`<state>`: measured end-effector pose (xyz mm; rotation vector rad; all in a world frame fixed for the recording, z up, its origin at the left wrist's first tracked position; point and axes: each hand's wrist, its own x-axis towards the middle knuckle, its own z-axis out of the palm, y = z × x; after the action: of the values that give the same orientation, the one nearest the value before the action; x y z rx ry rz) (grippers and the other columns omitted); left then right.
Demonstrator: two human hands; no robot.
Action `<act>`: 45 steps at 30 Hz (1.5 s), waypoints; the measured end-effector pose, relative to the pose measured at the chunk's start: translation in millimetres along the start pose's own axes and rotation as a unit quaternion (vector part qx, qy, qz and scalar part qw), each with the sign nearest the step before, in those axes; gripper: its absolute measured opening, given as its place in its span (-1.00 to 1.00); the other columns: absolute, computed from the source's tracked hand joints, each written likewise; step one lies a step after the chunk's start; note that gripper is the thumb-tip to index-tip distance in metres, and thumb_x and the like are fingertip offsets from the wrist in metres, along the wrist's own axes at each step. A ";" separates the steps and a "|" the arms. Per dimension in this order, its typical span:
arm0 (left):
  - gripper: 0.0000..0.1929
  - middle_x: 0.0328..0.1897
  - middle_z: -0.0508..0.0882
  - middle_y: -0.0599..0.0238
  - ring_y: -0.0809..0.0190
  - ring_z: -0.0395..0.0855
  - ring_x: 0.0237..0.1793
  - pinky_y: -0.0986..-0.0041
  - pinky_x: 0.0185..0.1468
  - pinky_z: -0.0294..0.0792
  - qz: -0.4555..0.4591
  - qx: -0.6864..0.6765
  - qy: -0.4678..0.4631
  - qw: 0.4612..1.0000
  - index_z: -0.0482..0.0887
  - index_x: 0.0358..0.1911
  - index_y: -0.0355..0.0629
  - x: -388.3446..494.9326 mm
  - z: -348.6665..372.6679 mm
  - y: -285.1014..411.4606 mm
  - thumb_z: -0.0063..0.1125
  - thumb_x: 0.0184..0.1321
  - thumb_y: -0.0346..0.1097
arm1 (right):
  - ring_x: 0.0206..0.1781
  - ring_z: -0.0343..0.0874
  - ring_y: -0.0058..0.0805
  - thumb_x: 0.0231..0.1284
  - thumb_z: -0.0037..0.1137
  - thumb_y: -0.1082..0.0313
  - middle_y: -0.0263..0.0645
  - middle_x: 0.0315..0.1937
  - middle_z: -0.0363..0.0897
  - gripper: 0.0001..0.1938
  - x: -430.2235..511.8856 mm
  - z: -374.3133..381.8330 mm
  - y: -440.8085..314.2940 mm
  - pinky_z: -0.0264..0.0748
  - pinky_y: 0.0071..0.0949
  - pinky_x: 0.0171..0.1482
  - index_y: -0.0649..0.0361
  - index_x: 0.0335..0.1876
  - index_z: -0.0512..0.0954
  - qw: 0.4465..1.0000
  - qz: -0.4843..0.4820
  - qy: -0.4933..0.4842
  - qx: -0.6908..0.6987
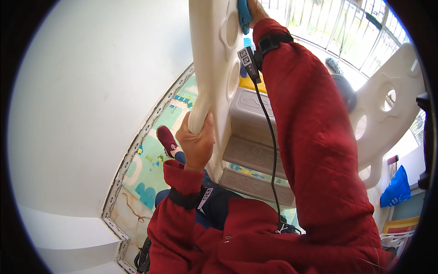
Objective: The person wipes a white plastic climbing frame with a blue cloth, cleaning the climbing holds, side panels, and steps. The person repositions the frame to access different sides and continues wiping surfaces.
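Note:
A cream plastic side panel (205, 51) of a children's slide stands upright before me, with round holes along it. My left hand (197, 138) grips the rounded lower edge of this panel, thumb on its right side. Higher up, my right hand (256, 13) presses a blue cloth (244, 17) against the panel's right face; the top of that hand is cut off by the picture's rim. Grey-brown plastic steps (253, 154) with moulded shapes join the panel on its right. The opposite side panel (383, 102) stands beyond my right sleeve.
A white wall (95, 102) runs along the left, above a patterned play mat (147, 171). Barred windows (328, 27) are at the upper right. A dark rounded object (344, 92) sits behind my right sleeve. A blue bag (396, 188) hangs at right, and a black cable (272, 137) dangles from my right wrist.

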<state>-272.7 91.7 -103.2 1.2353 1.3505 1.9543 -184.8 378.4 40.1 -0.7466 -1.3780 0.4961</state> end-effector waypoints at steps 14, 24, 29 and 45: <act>-0.89 -0.57 0.65 0.25 0.44 0.60 -0.49 0.55 -0.38 0.41 0.021 0.029 0.017 0.999 0.59 -0.35 -0.28 4.3 -2.5 -18.2 0.18 0.13 -0.38 | -0.14 0.47 -0.10 0.37 -0.39 -0.03 0.03 -0.25 0.53 -0.46 -29.7 -2.4 24.3 0.37 -0.24 -0.04 0.28 -0.18 0.58 0.996 0.050 0.001 -0.067; -0.87 -0.66 0.53 0.44 0.50 0.42 -0.75 0.58 -0.69 0.27 0.054 0.042 0.016 0.998 0.59 -0.29 -0.28 6.4 -1.1 -24.0 0.15 0.19 -0.37 | -0.08 0.48 0.03 0.38 -0.45 -0.01 0.13 -0.19 0.54 -0.45 -39.3 -17.4 63.5 0.36 -0.18 0.03 0.31 -0.17 0.57 0.982 0.141 -0.050 -0.114; -0.88 -0.63 0.57 0.30 0.33 0.52 -0.65 0.50 -0.58 0.35 0.072 0.053 0.027 0.996 0.58 -0.34 -0.29 7.5 -0.4 -24.3 0.15 0.15 -0.37 | -0.05 0.49 0.09 0.39 -0.48 0.01 0.17 -0.17 0.54 -0.44 -59.2 -22.8 72.6 0.36 -0.15 0.06 0.32 -0.17 0.57 0.974 0.150 -0.067 -0.153; -0.87 -0.71 0.52 0.38 0.43 0.44 -0.80 0.53 -0.71 0.31 0.101 0.073 0.031 0.992 0.58 -0.35 -0.28 14.5 -0.7 -30.4 0.13 0.17 -0.36 | -0.13 0.53 0.16 0.39 -0.46 0.12 0.19 -0.29 0.58 -0.47 -140.7 -24.2 14.9 0.40 -0.04 0.00 0.38 -0.33 0.57 0.949 -0.015 -0.086 -0.304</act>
<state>-283.9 115.0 -124.9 1.4405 1.4735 2.0767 -180.2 284.3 -68.2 -1.1978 -1.7291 0.1009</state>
